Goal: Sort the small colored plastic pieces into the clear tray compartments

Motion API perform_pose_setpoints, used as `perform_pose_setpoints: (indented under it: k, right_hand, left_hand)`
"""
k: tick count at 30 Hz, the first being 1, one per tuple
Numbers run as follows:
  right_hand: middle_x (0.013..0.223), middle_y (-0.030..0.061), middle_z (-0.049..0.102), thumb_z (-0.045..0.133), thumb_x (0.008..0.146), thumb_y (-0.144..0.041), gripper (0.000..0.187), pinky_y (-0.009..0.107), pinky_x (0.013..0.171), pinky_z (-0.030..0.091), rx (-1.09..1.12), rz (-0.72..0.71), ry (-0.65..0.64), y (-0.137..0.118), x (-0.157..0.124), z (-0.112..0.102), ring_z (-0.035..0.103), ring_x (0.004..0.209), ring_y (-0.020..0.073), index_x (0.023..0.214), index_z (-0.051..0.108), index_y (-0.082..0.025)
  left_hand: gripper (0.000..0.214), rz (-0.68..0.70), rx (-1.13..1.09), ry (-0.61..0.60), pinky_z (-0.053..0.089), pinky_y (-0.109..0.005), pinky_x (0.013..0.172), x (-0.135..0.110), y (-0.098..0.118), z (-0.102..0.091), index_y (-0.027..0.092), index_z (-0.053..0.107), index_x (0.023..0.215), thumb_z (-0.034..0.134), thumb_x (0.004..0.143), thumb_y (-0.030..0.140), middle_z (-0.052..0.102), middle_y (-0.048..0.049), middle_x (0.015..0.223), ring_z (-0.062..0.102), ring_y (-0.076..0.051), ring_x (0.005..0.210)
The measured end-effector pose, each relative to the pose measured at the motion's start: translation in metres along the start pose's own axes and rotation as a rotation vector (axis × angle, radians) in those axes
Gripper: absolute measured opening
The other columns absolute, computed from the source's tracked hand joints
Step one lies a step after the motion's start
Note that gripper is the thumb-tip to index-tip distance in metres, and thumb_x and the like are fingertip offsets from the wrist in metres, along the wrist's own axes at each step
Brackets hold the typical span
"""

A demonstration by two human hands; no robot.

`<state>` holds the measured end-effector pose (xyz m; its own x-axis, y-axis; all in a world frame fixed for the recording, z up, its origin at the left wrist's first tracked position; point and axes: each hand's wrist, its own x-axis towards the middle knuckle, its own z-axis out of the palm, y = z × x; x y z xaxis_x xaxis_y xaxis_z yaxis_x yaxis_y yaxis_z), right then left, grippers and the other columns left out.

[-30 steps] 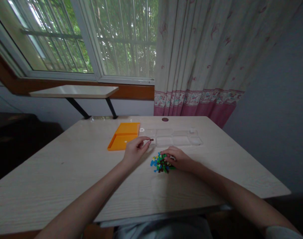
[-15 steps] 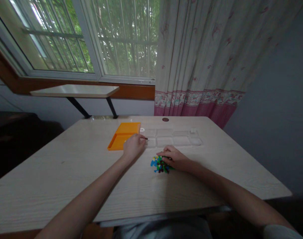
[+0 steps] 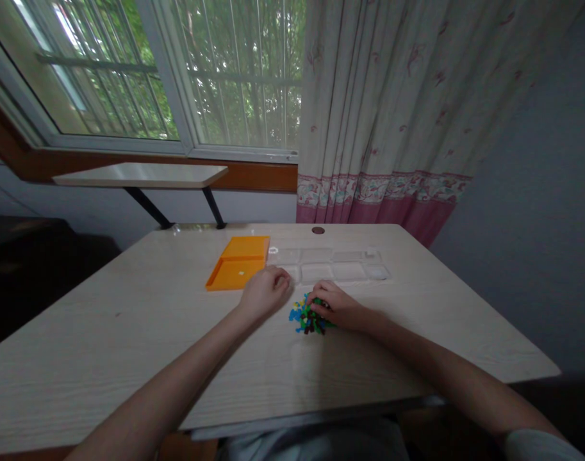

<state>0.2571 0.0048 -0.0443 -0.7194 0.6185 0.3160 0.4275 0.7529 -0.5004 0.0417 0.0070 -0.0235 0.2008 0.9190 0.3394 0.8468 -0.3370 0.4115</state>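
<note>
pale wood covers the table [image 3: 254,371], dim under window light. nearest on it lies a loose pile of tiny bits [image 3: 300,317], blue, green, yellow and dark brown. the right hand [image 3: 339,306] rests over the right side of this pile, fingers bent down onto it; whether they pinch a bit i cannot tell. a little farther and to the left, the left hand [image 3: 267,288] is by the near left corner of the clear tray [image 3: 317,273], fingers curled in toward the thumb; nothing shows between them, but it is too small and dim to say whether they grip a bit. the step in hand looks like handling single bits, one hand at the pile, the other by the tray. a next move of this sort would call for a fine fingertip pinch, so the pile does not scatter. just left of the tray, the orange box [image 3: 247,246] lies open, a small white piece [image 3: 241,273] in its near half. beyond are the shelf [image 3: 143,174], the window [image 3: 244,77] and the curtain [image 3: 359,115].
</note>
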Motion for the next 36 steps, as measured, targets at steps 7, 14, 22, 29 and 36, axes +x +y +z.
perform_pose_setpoints:
  k: [7, 14, 22, 29, 36]
  right_hand:
    - [0.092, 0.0052, 0.05, 0.051, 0.082, -0.017, 0.01, 0.029, 0.082, 0.041, 0.063, 0.041, -0.018, 0.005, -0.001, 0.002, 0.047, 0.09, 0.0158, 0.091, 0.054, -0.017]
    - [0.092, 0.0052, 0.05, 0.049, 0.084, -0.017, 0.007, 0.032, 0.083, 0.04, 0.061, 0.069, 0.054, 0.008, 0.001, 0.008, 0.047, 0.092, 0.017, 0.09, 0.051, -0.018]
    - [0.092, 0.0046, 0.051, 0.051, 0.083, -0.021, 0.01, 0.03, 0.081, 0.042, 0.075, 0.05, 0.126, 0.008, -0.001, 0.008, 0.048, 0.089, 0.0163, 0.092, 0.051, -0.019]
    - [0.088, 0.0044, 0.052, 0.055, 0.081, -0.023, 0.011, 0.029, 0.077, 0.043, 0.045, 0.033, 0.132, 0.005, -0.001, 0.005, 0.049, 0.086, 0.0158, 0.09, 0.054, -0.018]
    - [0.083, 0.0037, 0.054, 0.056, 0.079, -0.022, 0.008, 0.029, 0.073, 0.043, 0.016, 0.037, 0.224, 0.006, -0.001, 0.006, 0.051, 0.081, 0.0155, 0.086, 0.057, -0.019]
  left_hand:
    - [0.019, 0.136, -0.18, -0.232, 0.034, -0.02, 0.053, -0.012, 0.015, 0.011, 0.019, 0.067, 0.077, 0.049, 0.071, 0.019, 0.061, -0.0012, 0.067, 0.052, -0.012, 0.06]
    - [0.017, 0.188, -0.141, -0.263, 0.033, -0.019, 0.054, -0.016, 0.022, 0.012, 0.019, 0.068, 0.08, 0.055, 0.073, 0.029, 0.058, -0.0003, 0.064, 0.05, -0.012, 0.06]
    - [0.016, 0.209, -0.119, -0.165, 0.037, -0.021, 0.059, -0.017, 0.023, 0.012, 0.018, 0.065, 0.081, 0.054, 0.074, 0.026, 0.059, -0.001, 0.069, 0.051, -0.013, 0.066]
    - [0.017, 0.194, -0.143, -0.156, 0.038, -0.021, 0.061, -0.016, 0.024, 0.009, 0.018, 0.066, 0.084, 0.054, 0.072, 0.022, 0.06, -0.0011, 0.07, 0.052, -0.013, 0.067]
    - [0.017, 0.197, -0.198, -0.177, 0.036, -0.02, 0.058, -0.015, 0.023, 0.008, 0.017, 0.066, 0.085, 0.054, 0.074, 0.024, 0.056, -0.0001, 0.065, 0.05, -0.012, 0.064]
